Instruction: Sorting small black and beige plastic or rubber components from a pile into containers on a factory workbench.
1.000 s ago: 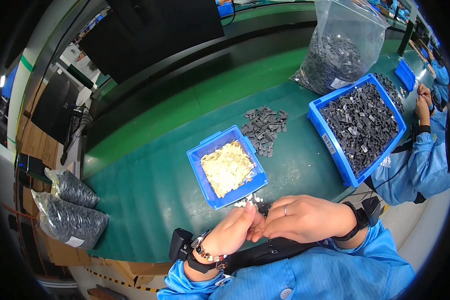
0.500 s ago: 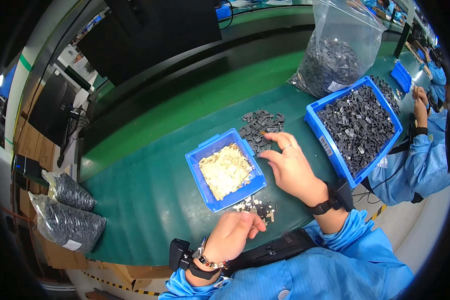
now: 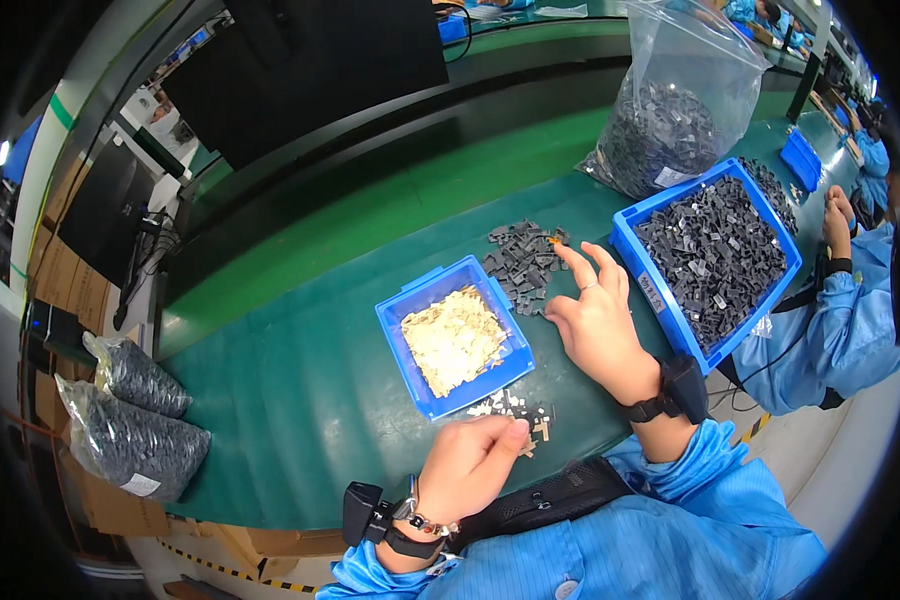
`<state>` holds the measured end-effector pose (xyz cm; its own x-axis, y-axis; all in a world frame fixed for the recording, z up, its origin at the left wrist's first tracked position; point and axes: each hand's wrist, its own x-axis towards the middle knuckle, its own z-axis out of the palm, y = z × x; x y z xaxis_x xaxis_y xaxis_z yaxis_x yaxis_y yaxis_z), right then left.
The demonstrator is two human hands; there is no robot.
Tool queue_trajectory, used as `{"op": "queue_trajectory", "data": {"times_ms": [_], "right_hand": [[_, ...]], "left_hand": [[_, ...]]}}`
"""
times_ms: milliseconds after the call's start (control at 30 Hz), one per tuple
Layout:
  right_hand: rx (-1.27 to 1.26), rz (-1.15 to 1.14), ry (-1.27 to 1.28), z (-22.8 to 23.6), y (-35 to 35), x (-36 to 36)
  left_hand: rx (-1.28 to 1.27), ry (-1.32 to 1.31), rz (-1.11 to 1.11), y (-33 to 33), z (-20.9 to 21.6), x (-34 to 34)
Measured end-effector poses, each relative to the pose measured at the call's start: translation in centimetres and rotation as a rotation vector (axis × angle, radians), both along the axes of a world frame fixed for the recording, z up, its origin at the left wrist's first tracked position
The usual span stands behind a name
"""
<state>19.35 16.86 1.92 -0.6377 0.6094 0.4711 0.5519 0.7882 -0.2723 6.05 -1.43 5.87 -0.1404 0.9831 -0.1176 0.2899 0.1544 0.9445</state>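
My right hand is at the right edge of a pile of small dark grey plastic pieces. Its fingers are spread and nothing shows in its grasp; a small orange spot, which I cannot make out, is by the index fingertip. My left hand is closed, thumb pressed against the curled fingers, and whatever it may hold is hidden. It hovers beside small mixed black, white and tan pieces on the table. Between the hands and the pile stands a blue bin of thin cream-coloured pieces.
A larger blue bin full of dark pieces stands right, with a clear bag of similar pieces behind it. Two more filled bags lie at the table's left end. A co-worker's hand is at far right.
My right hand has moved slightly right and its index finger has lifted, farther from the thumb. My left hand's fingers have curled in under the thumb.
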Motion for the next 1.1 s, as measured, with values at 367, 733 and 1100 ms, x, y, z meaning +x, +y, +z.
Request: {"op": "queue_trajectory", "data": {"times_ms": [367,733,1100], "right_hand": [[0.103,0.335,0.232,4.4,-5.4,3.3],[-1.163,0.428,0.830,4.4,-8.1,3.5],[-1.356,0.418,0.922,3.4,-7.6,2.9]], "left_hand": [[0.605,0.595,0.203,1.7,0.5,1.2],[0.664,0.507,0.290,0.9,0.6,1.4],[0.604,0.640,0.306,0.8,0.4,1.2]]}}
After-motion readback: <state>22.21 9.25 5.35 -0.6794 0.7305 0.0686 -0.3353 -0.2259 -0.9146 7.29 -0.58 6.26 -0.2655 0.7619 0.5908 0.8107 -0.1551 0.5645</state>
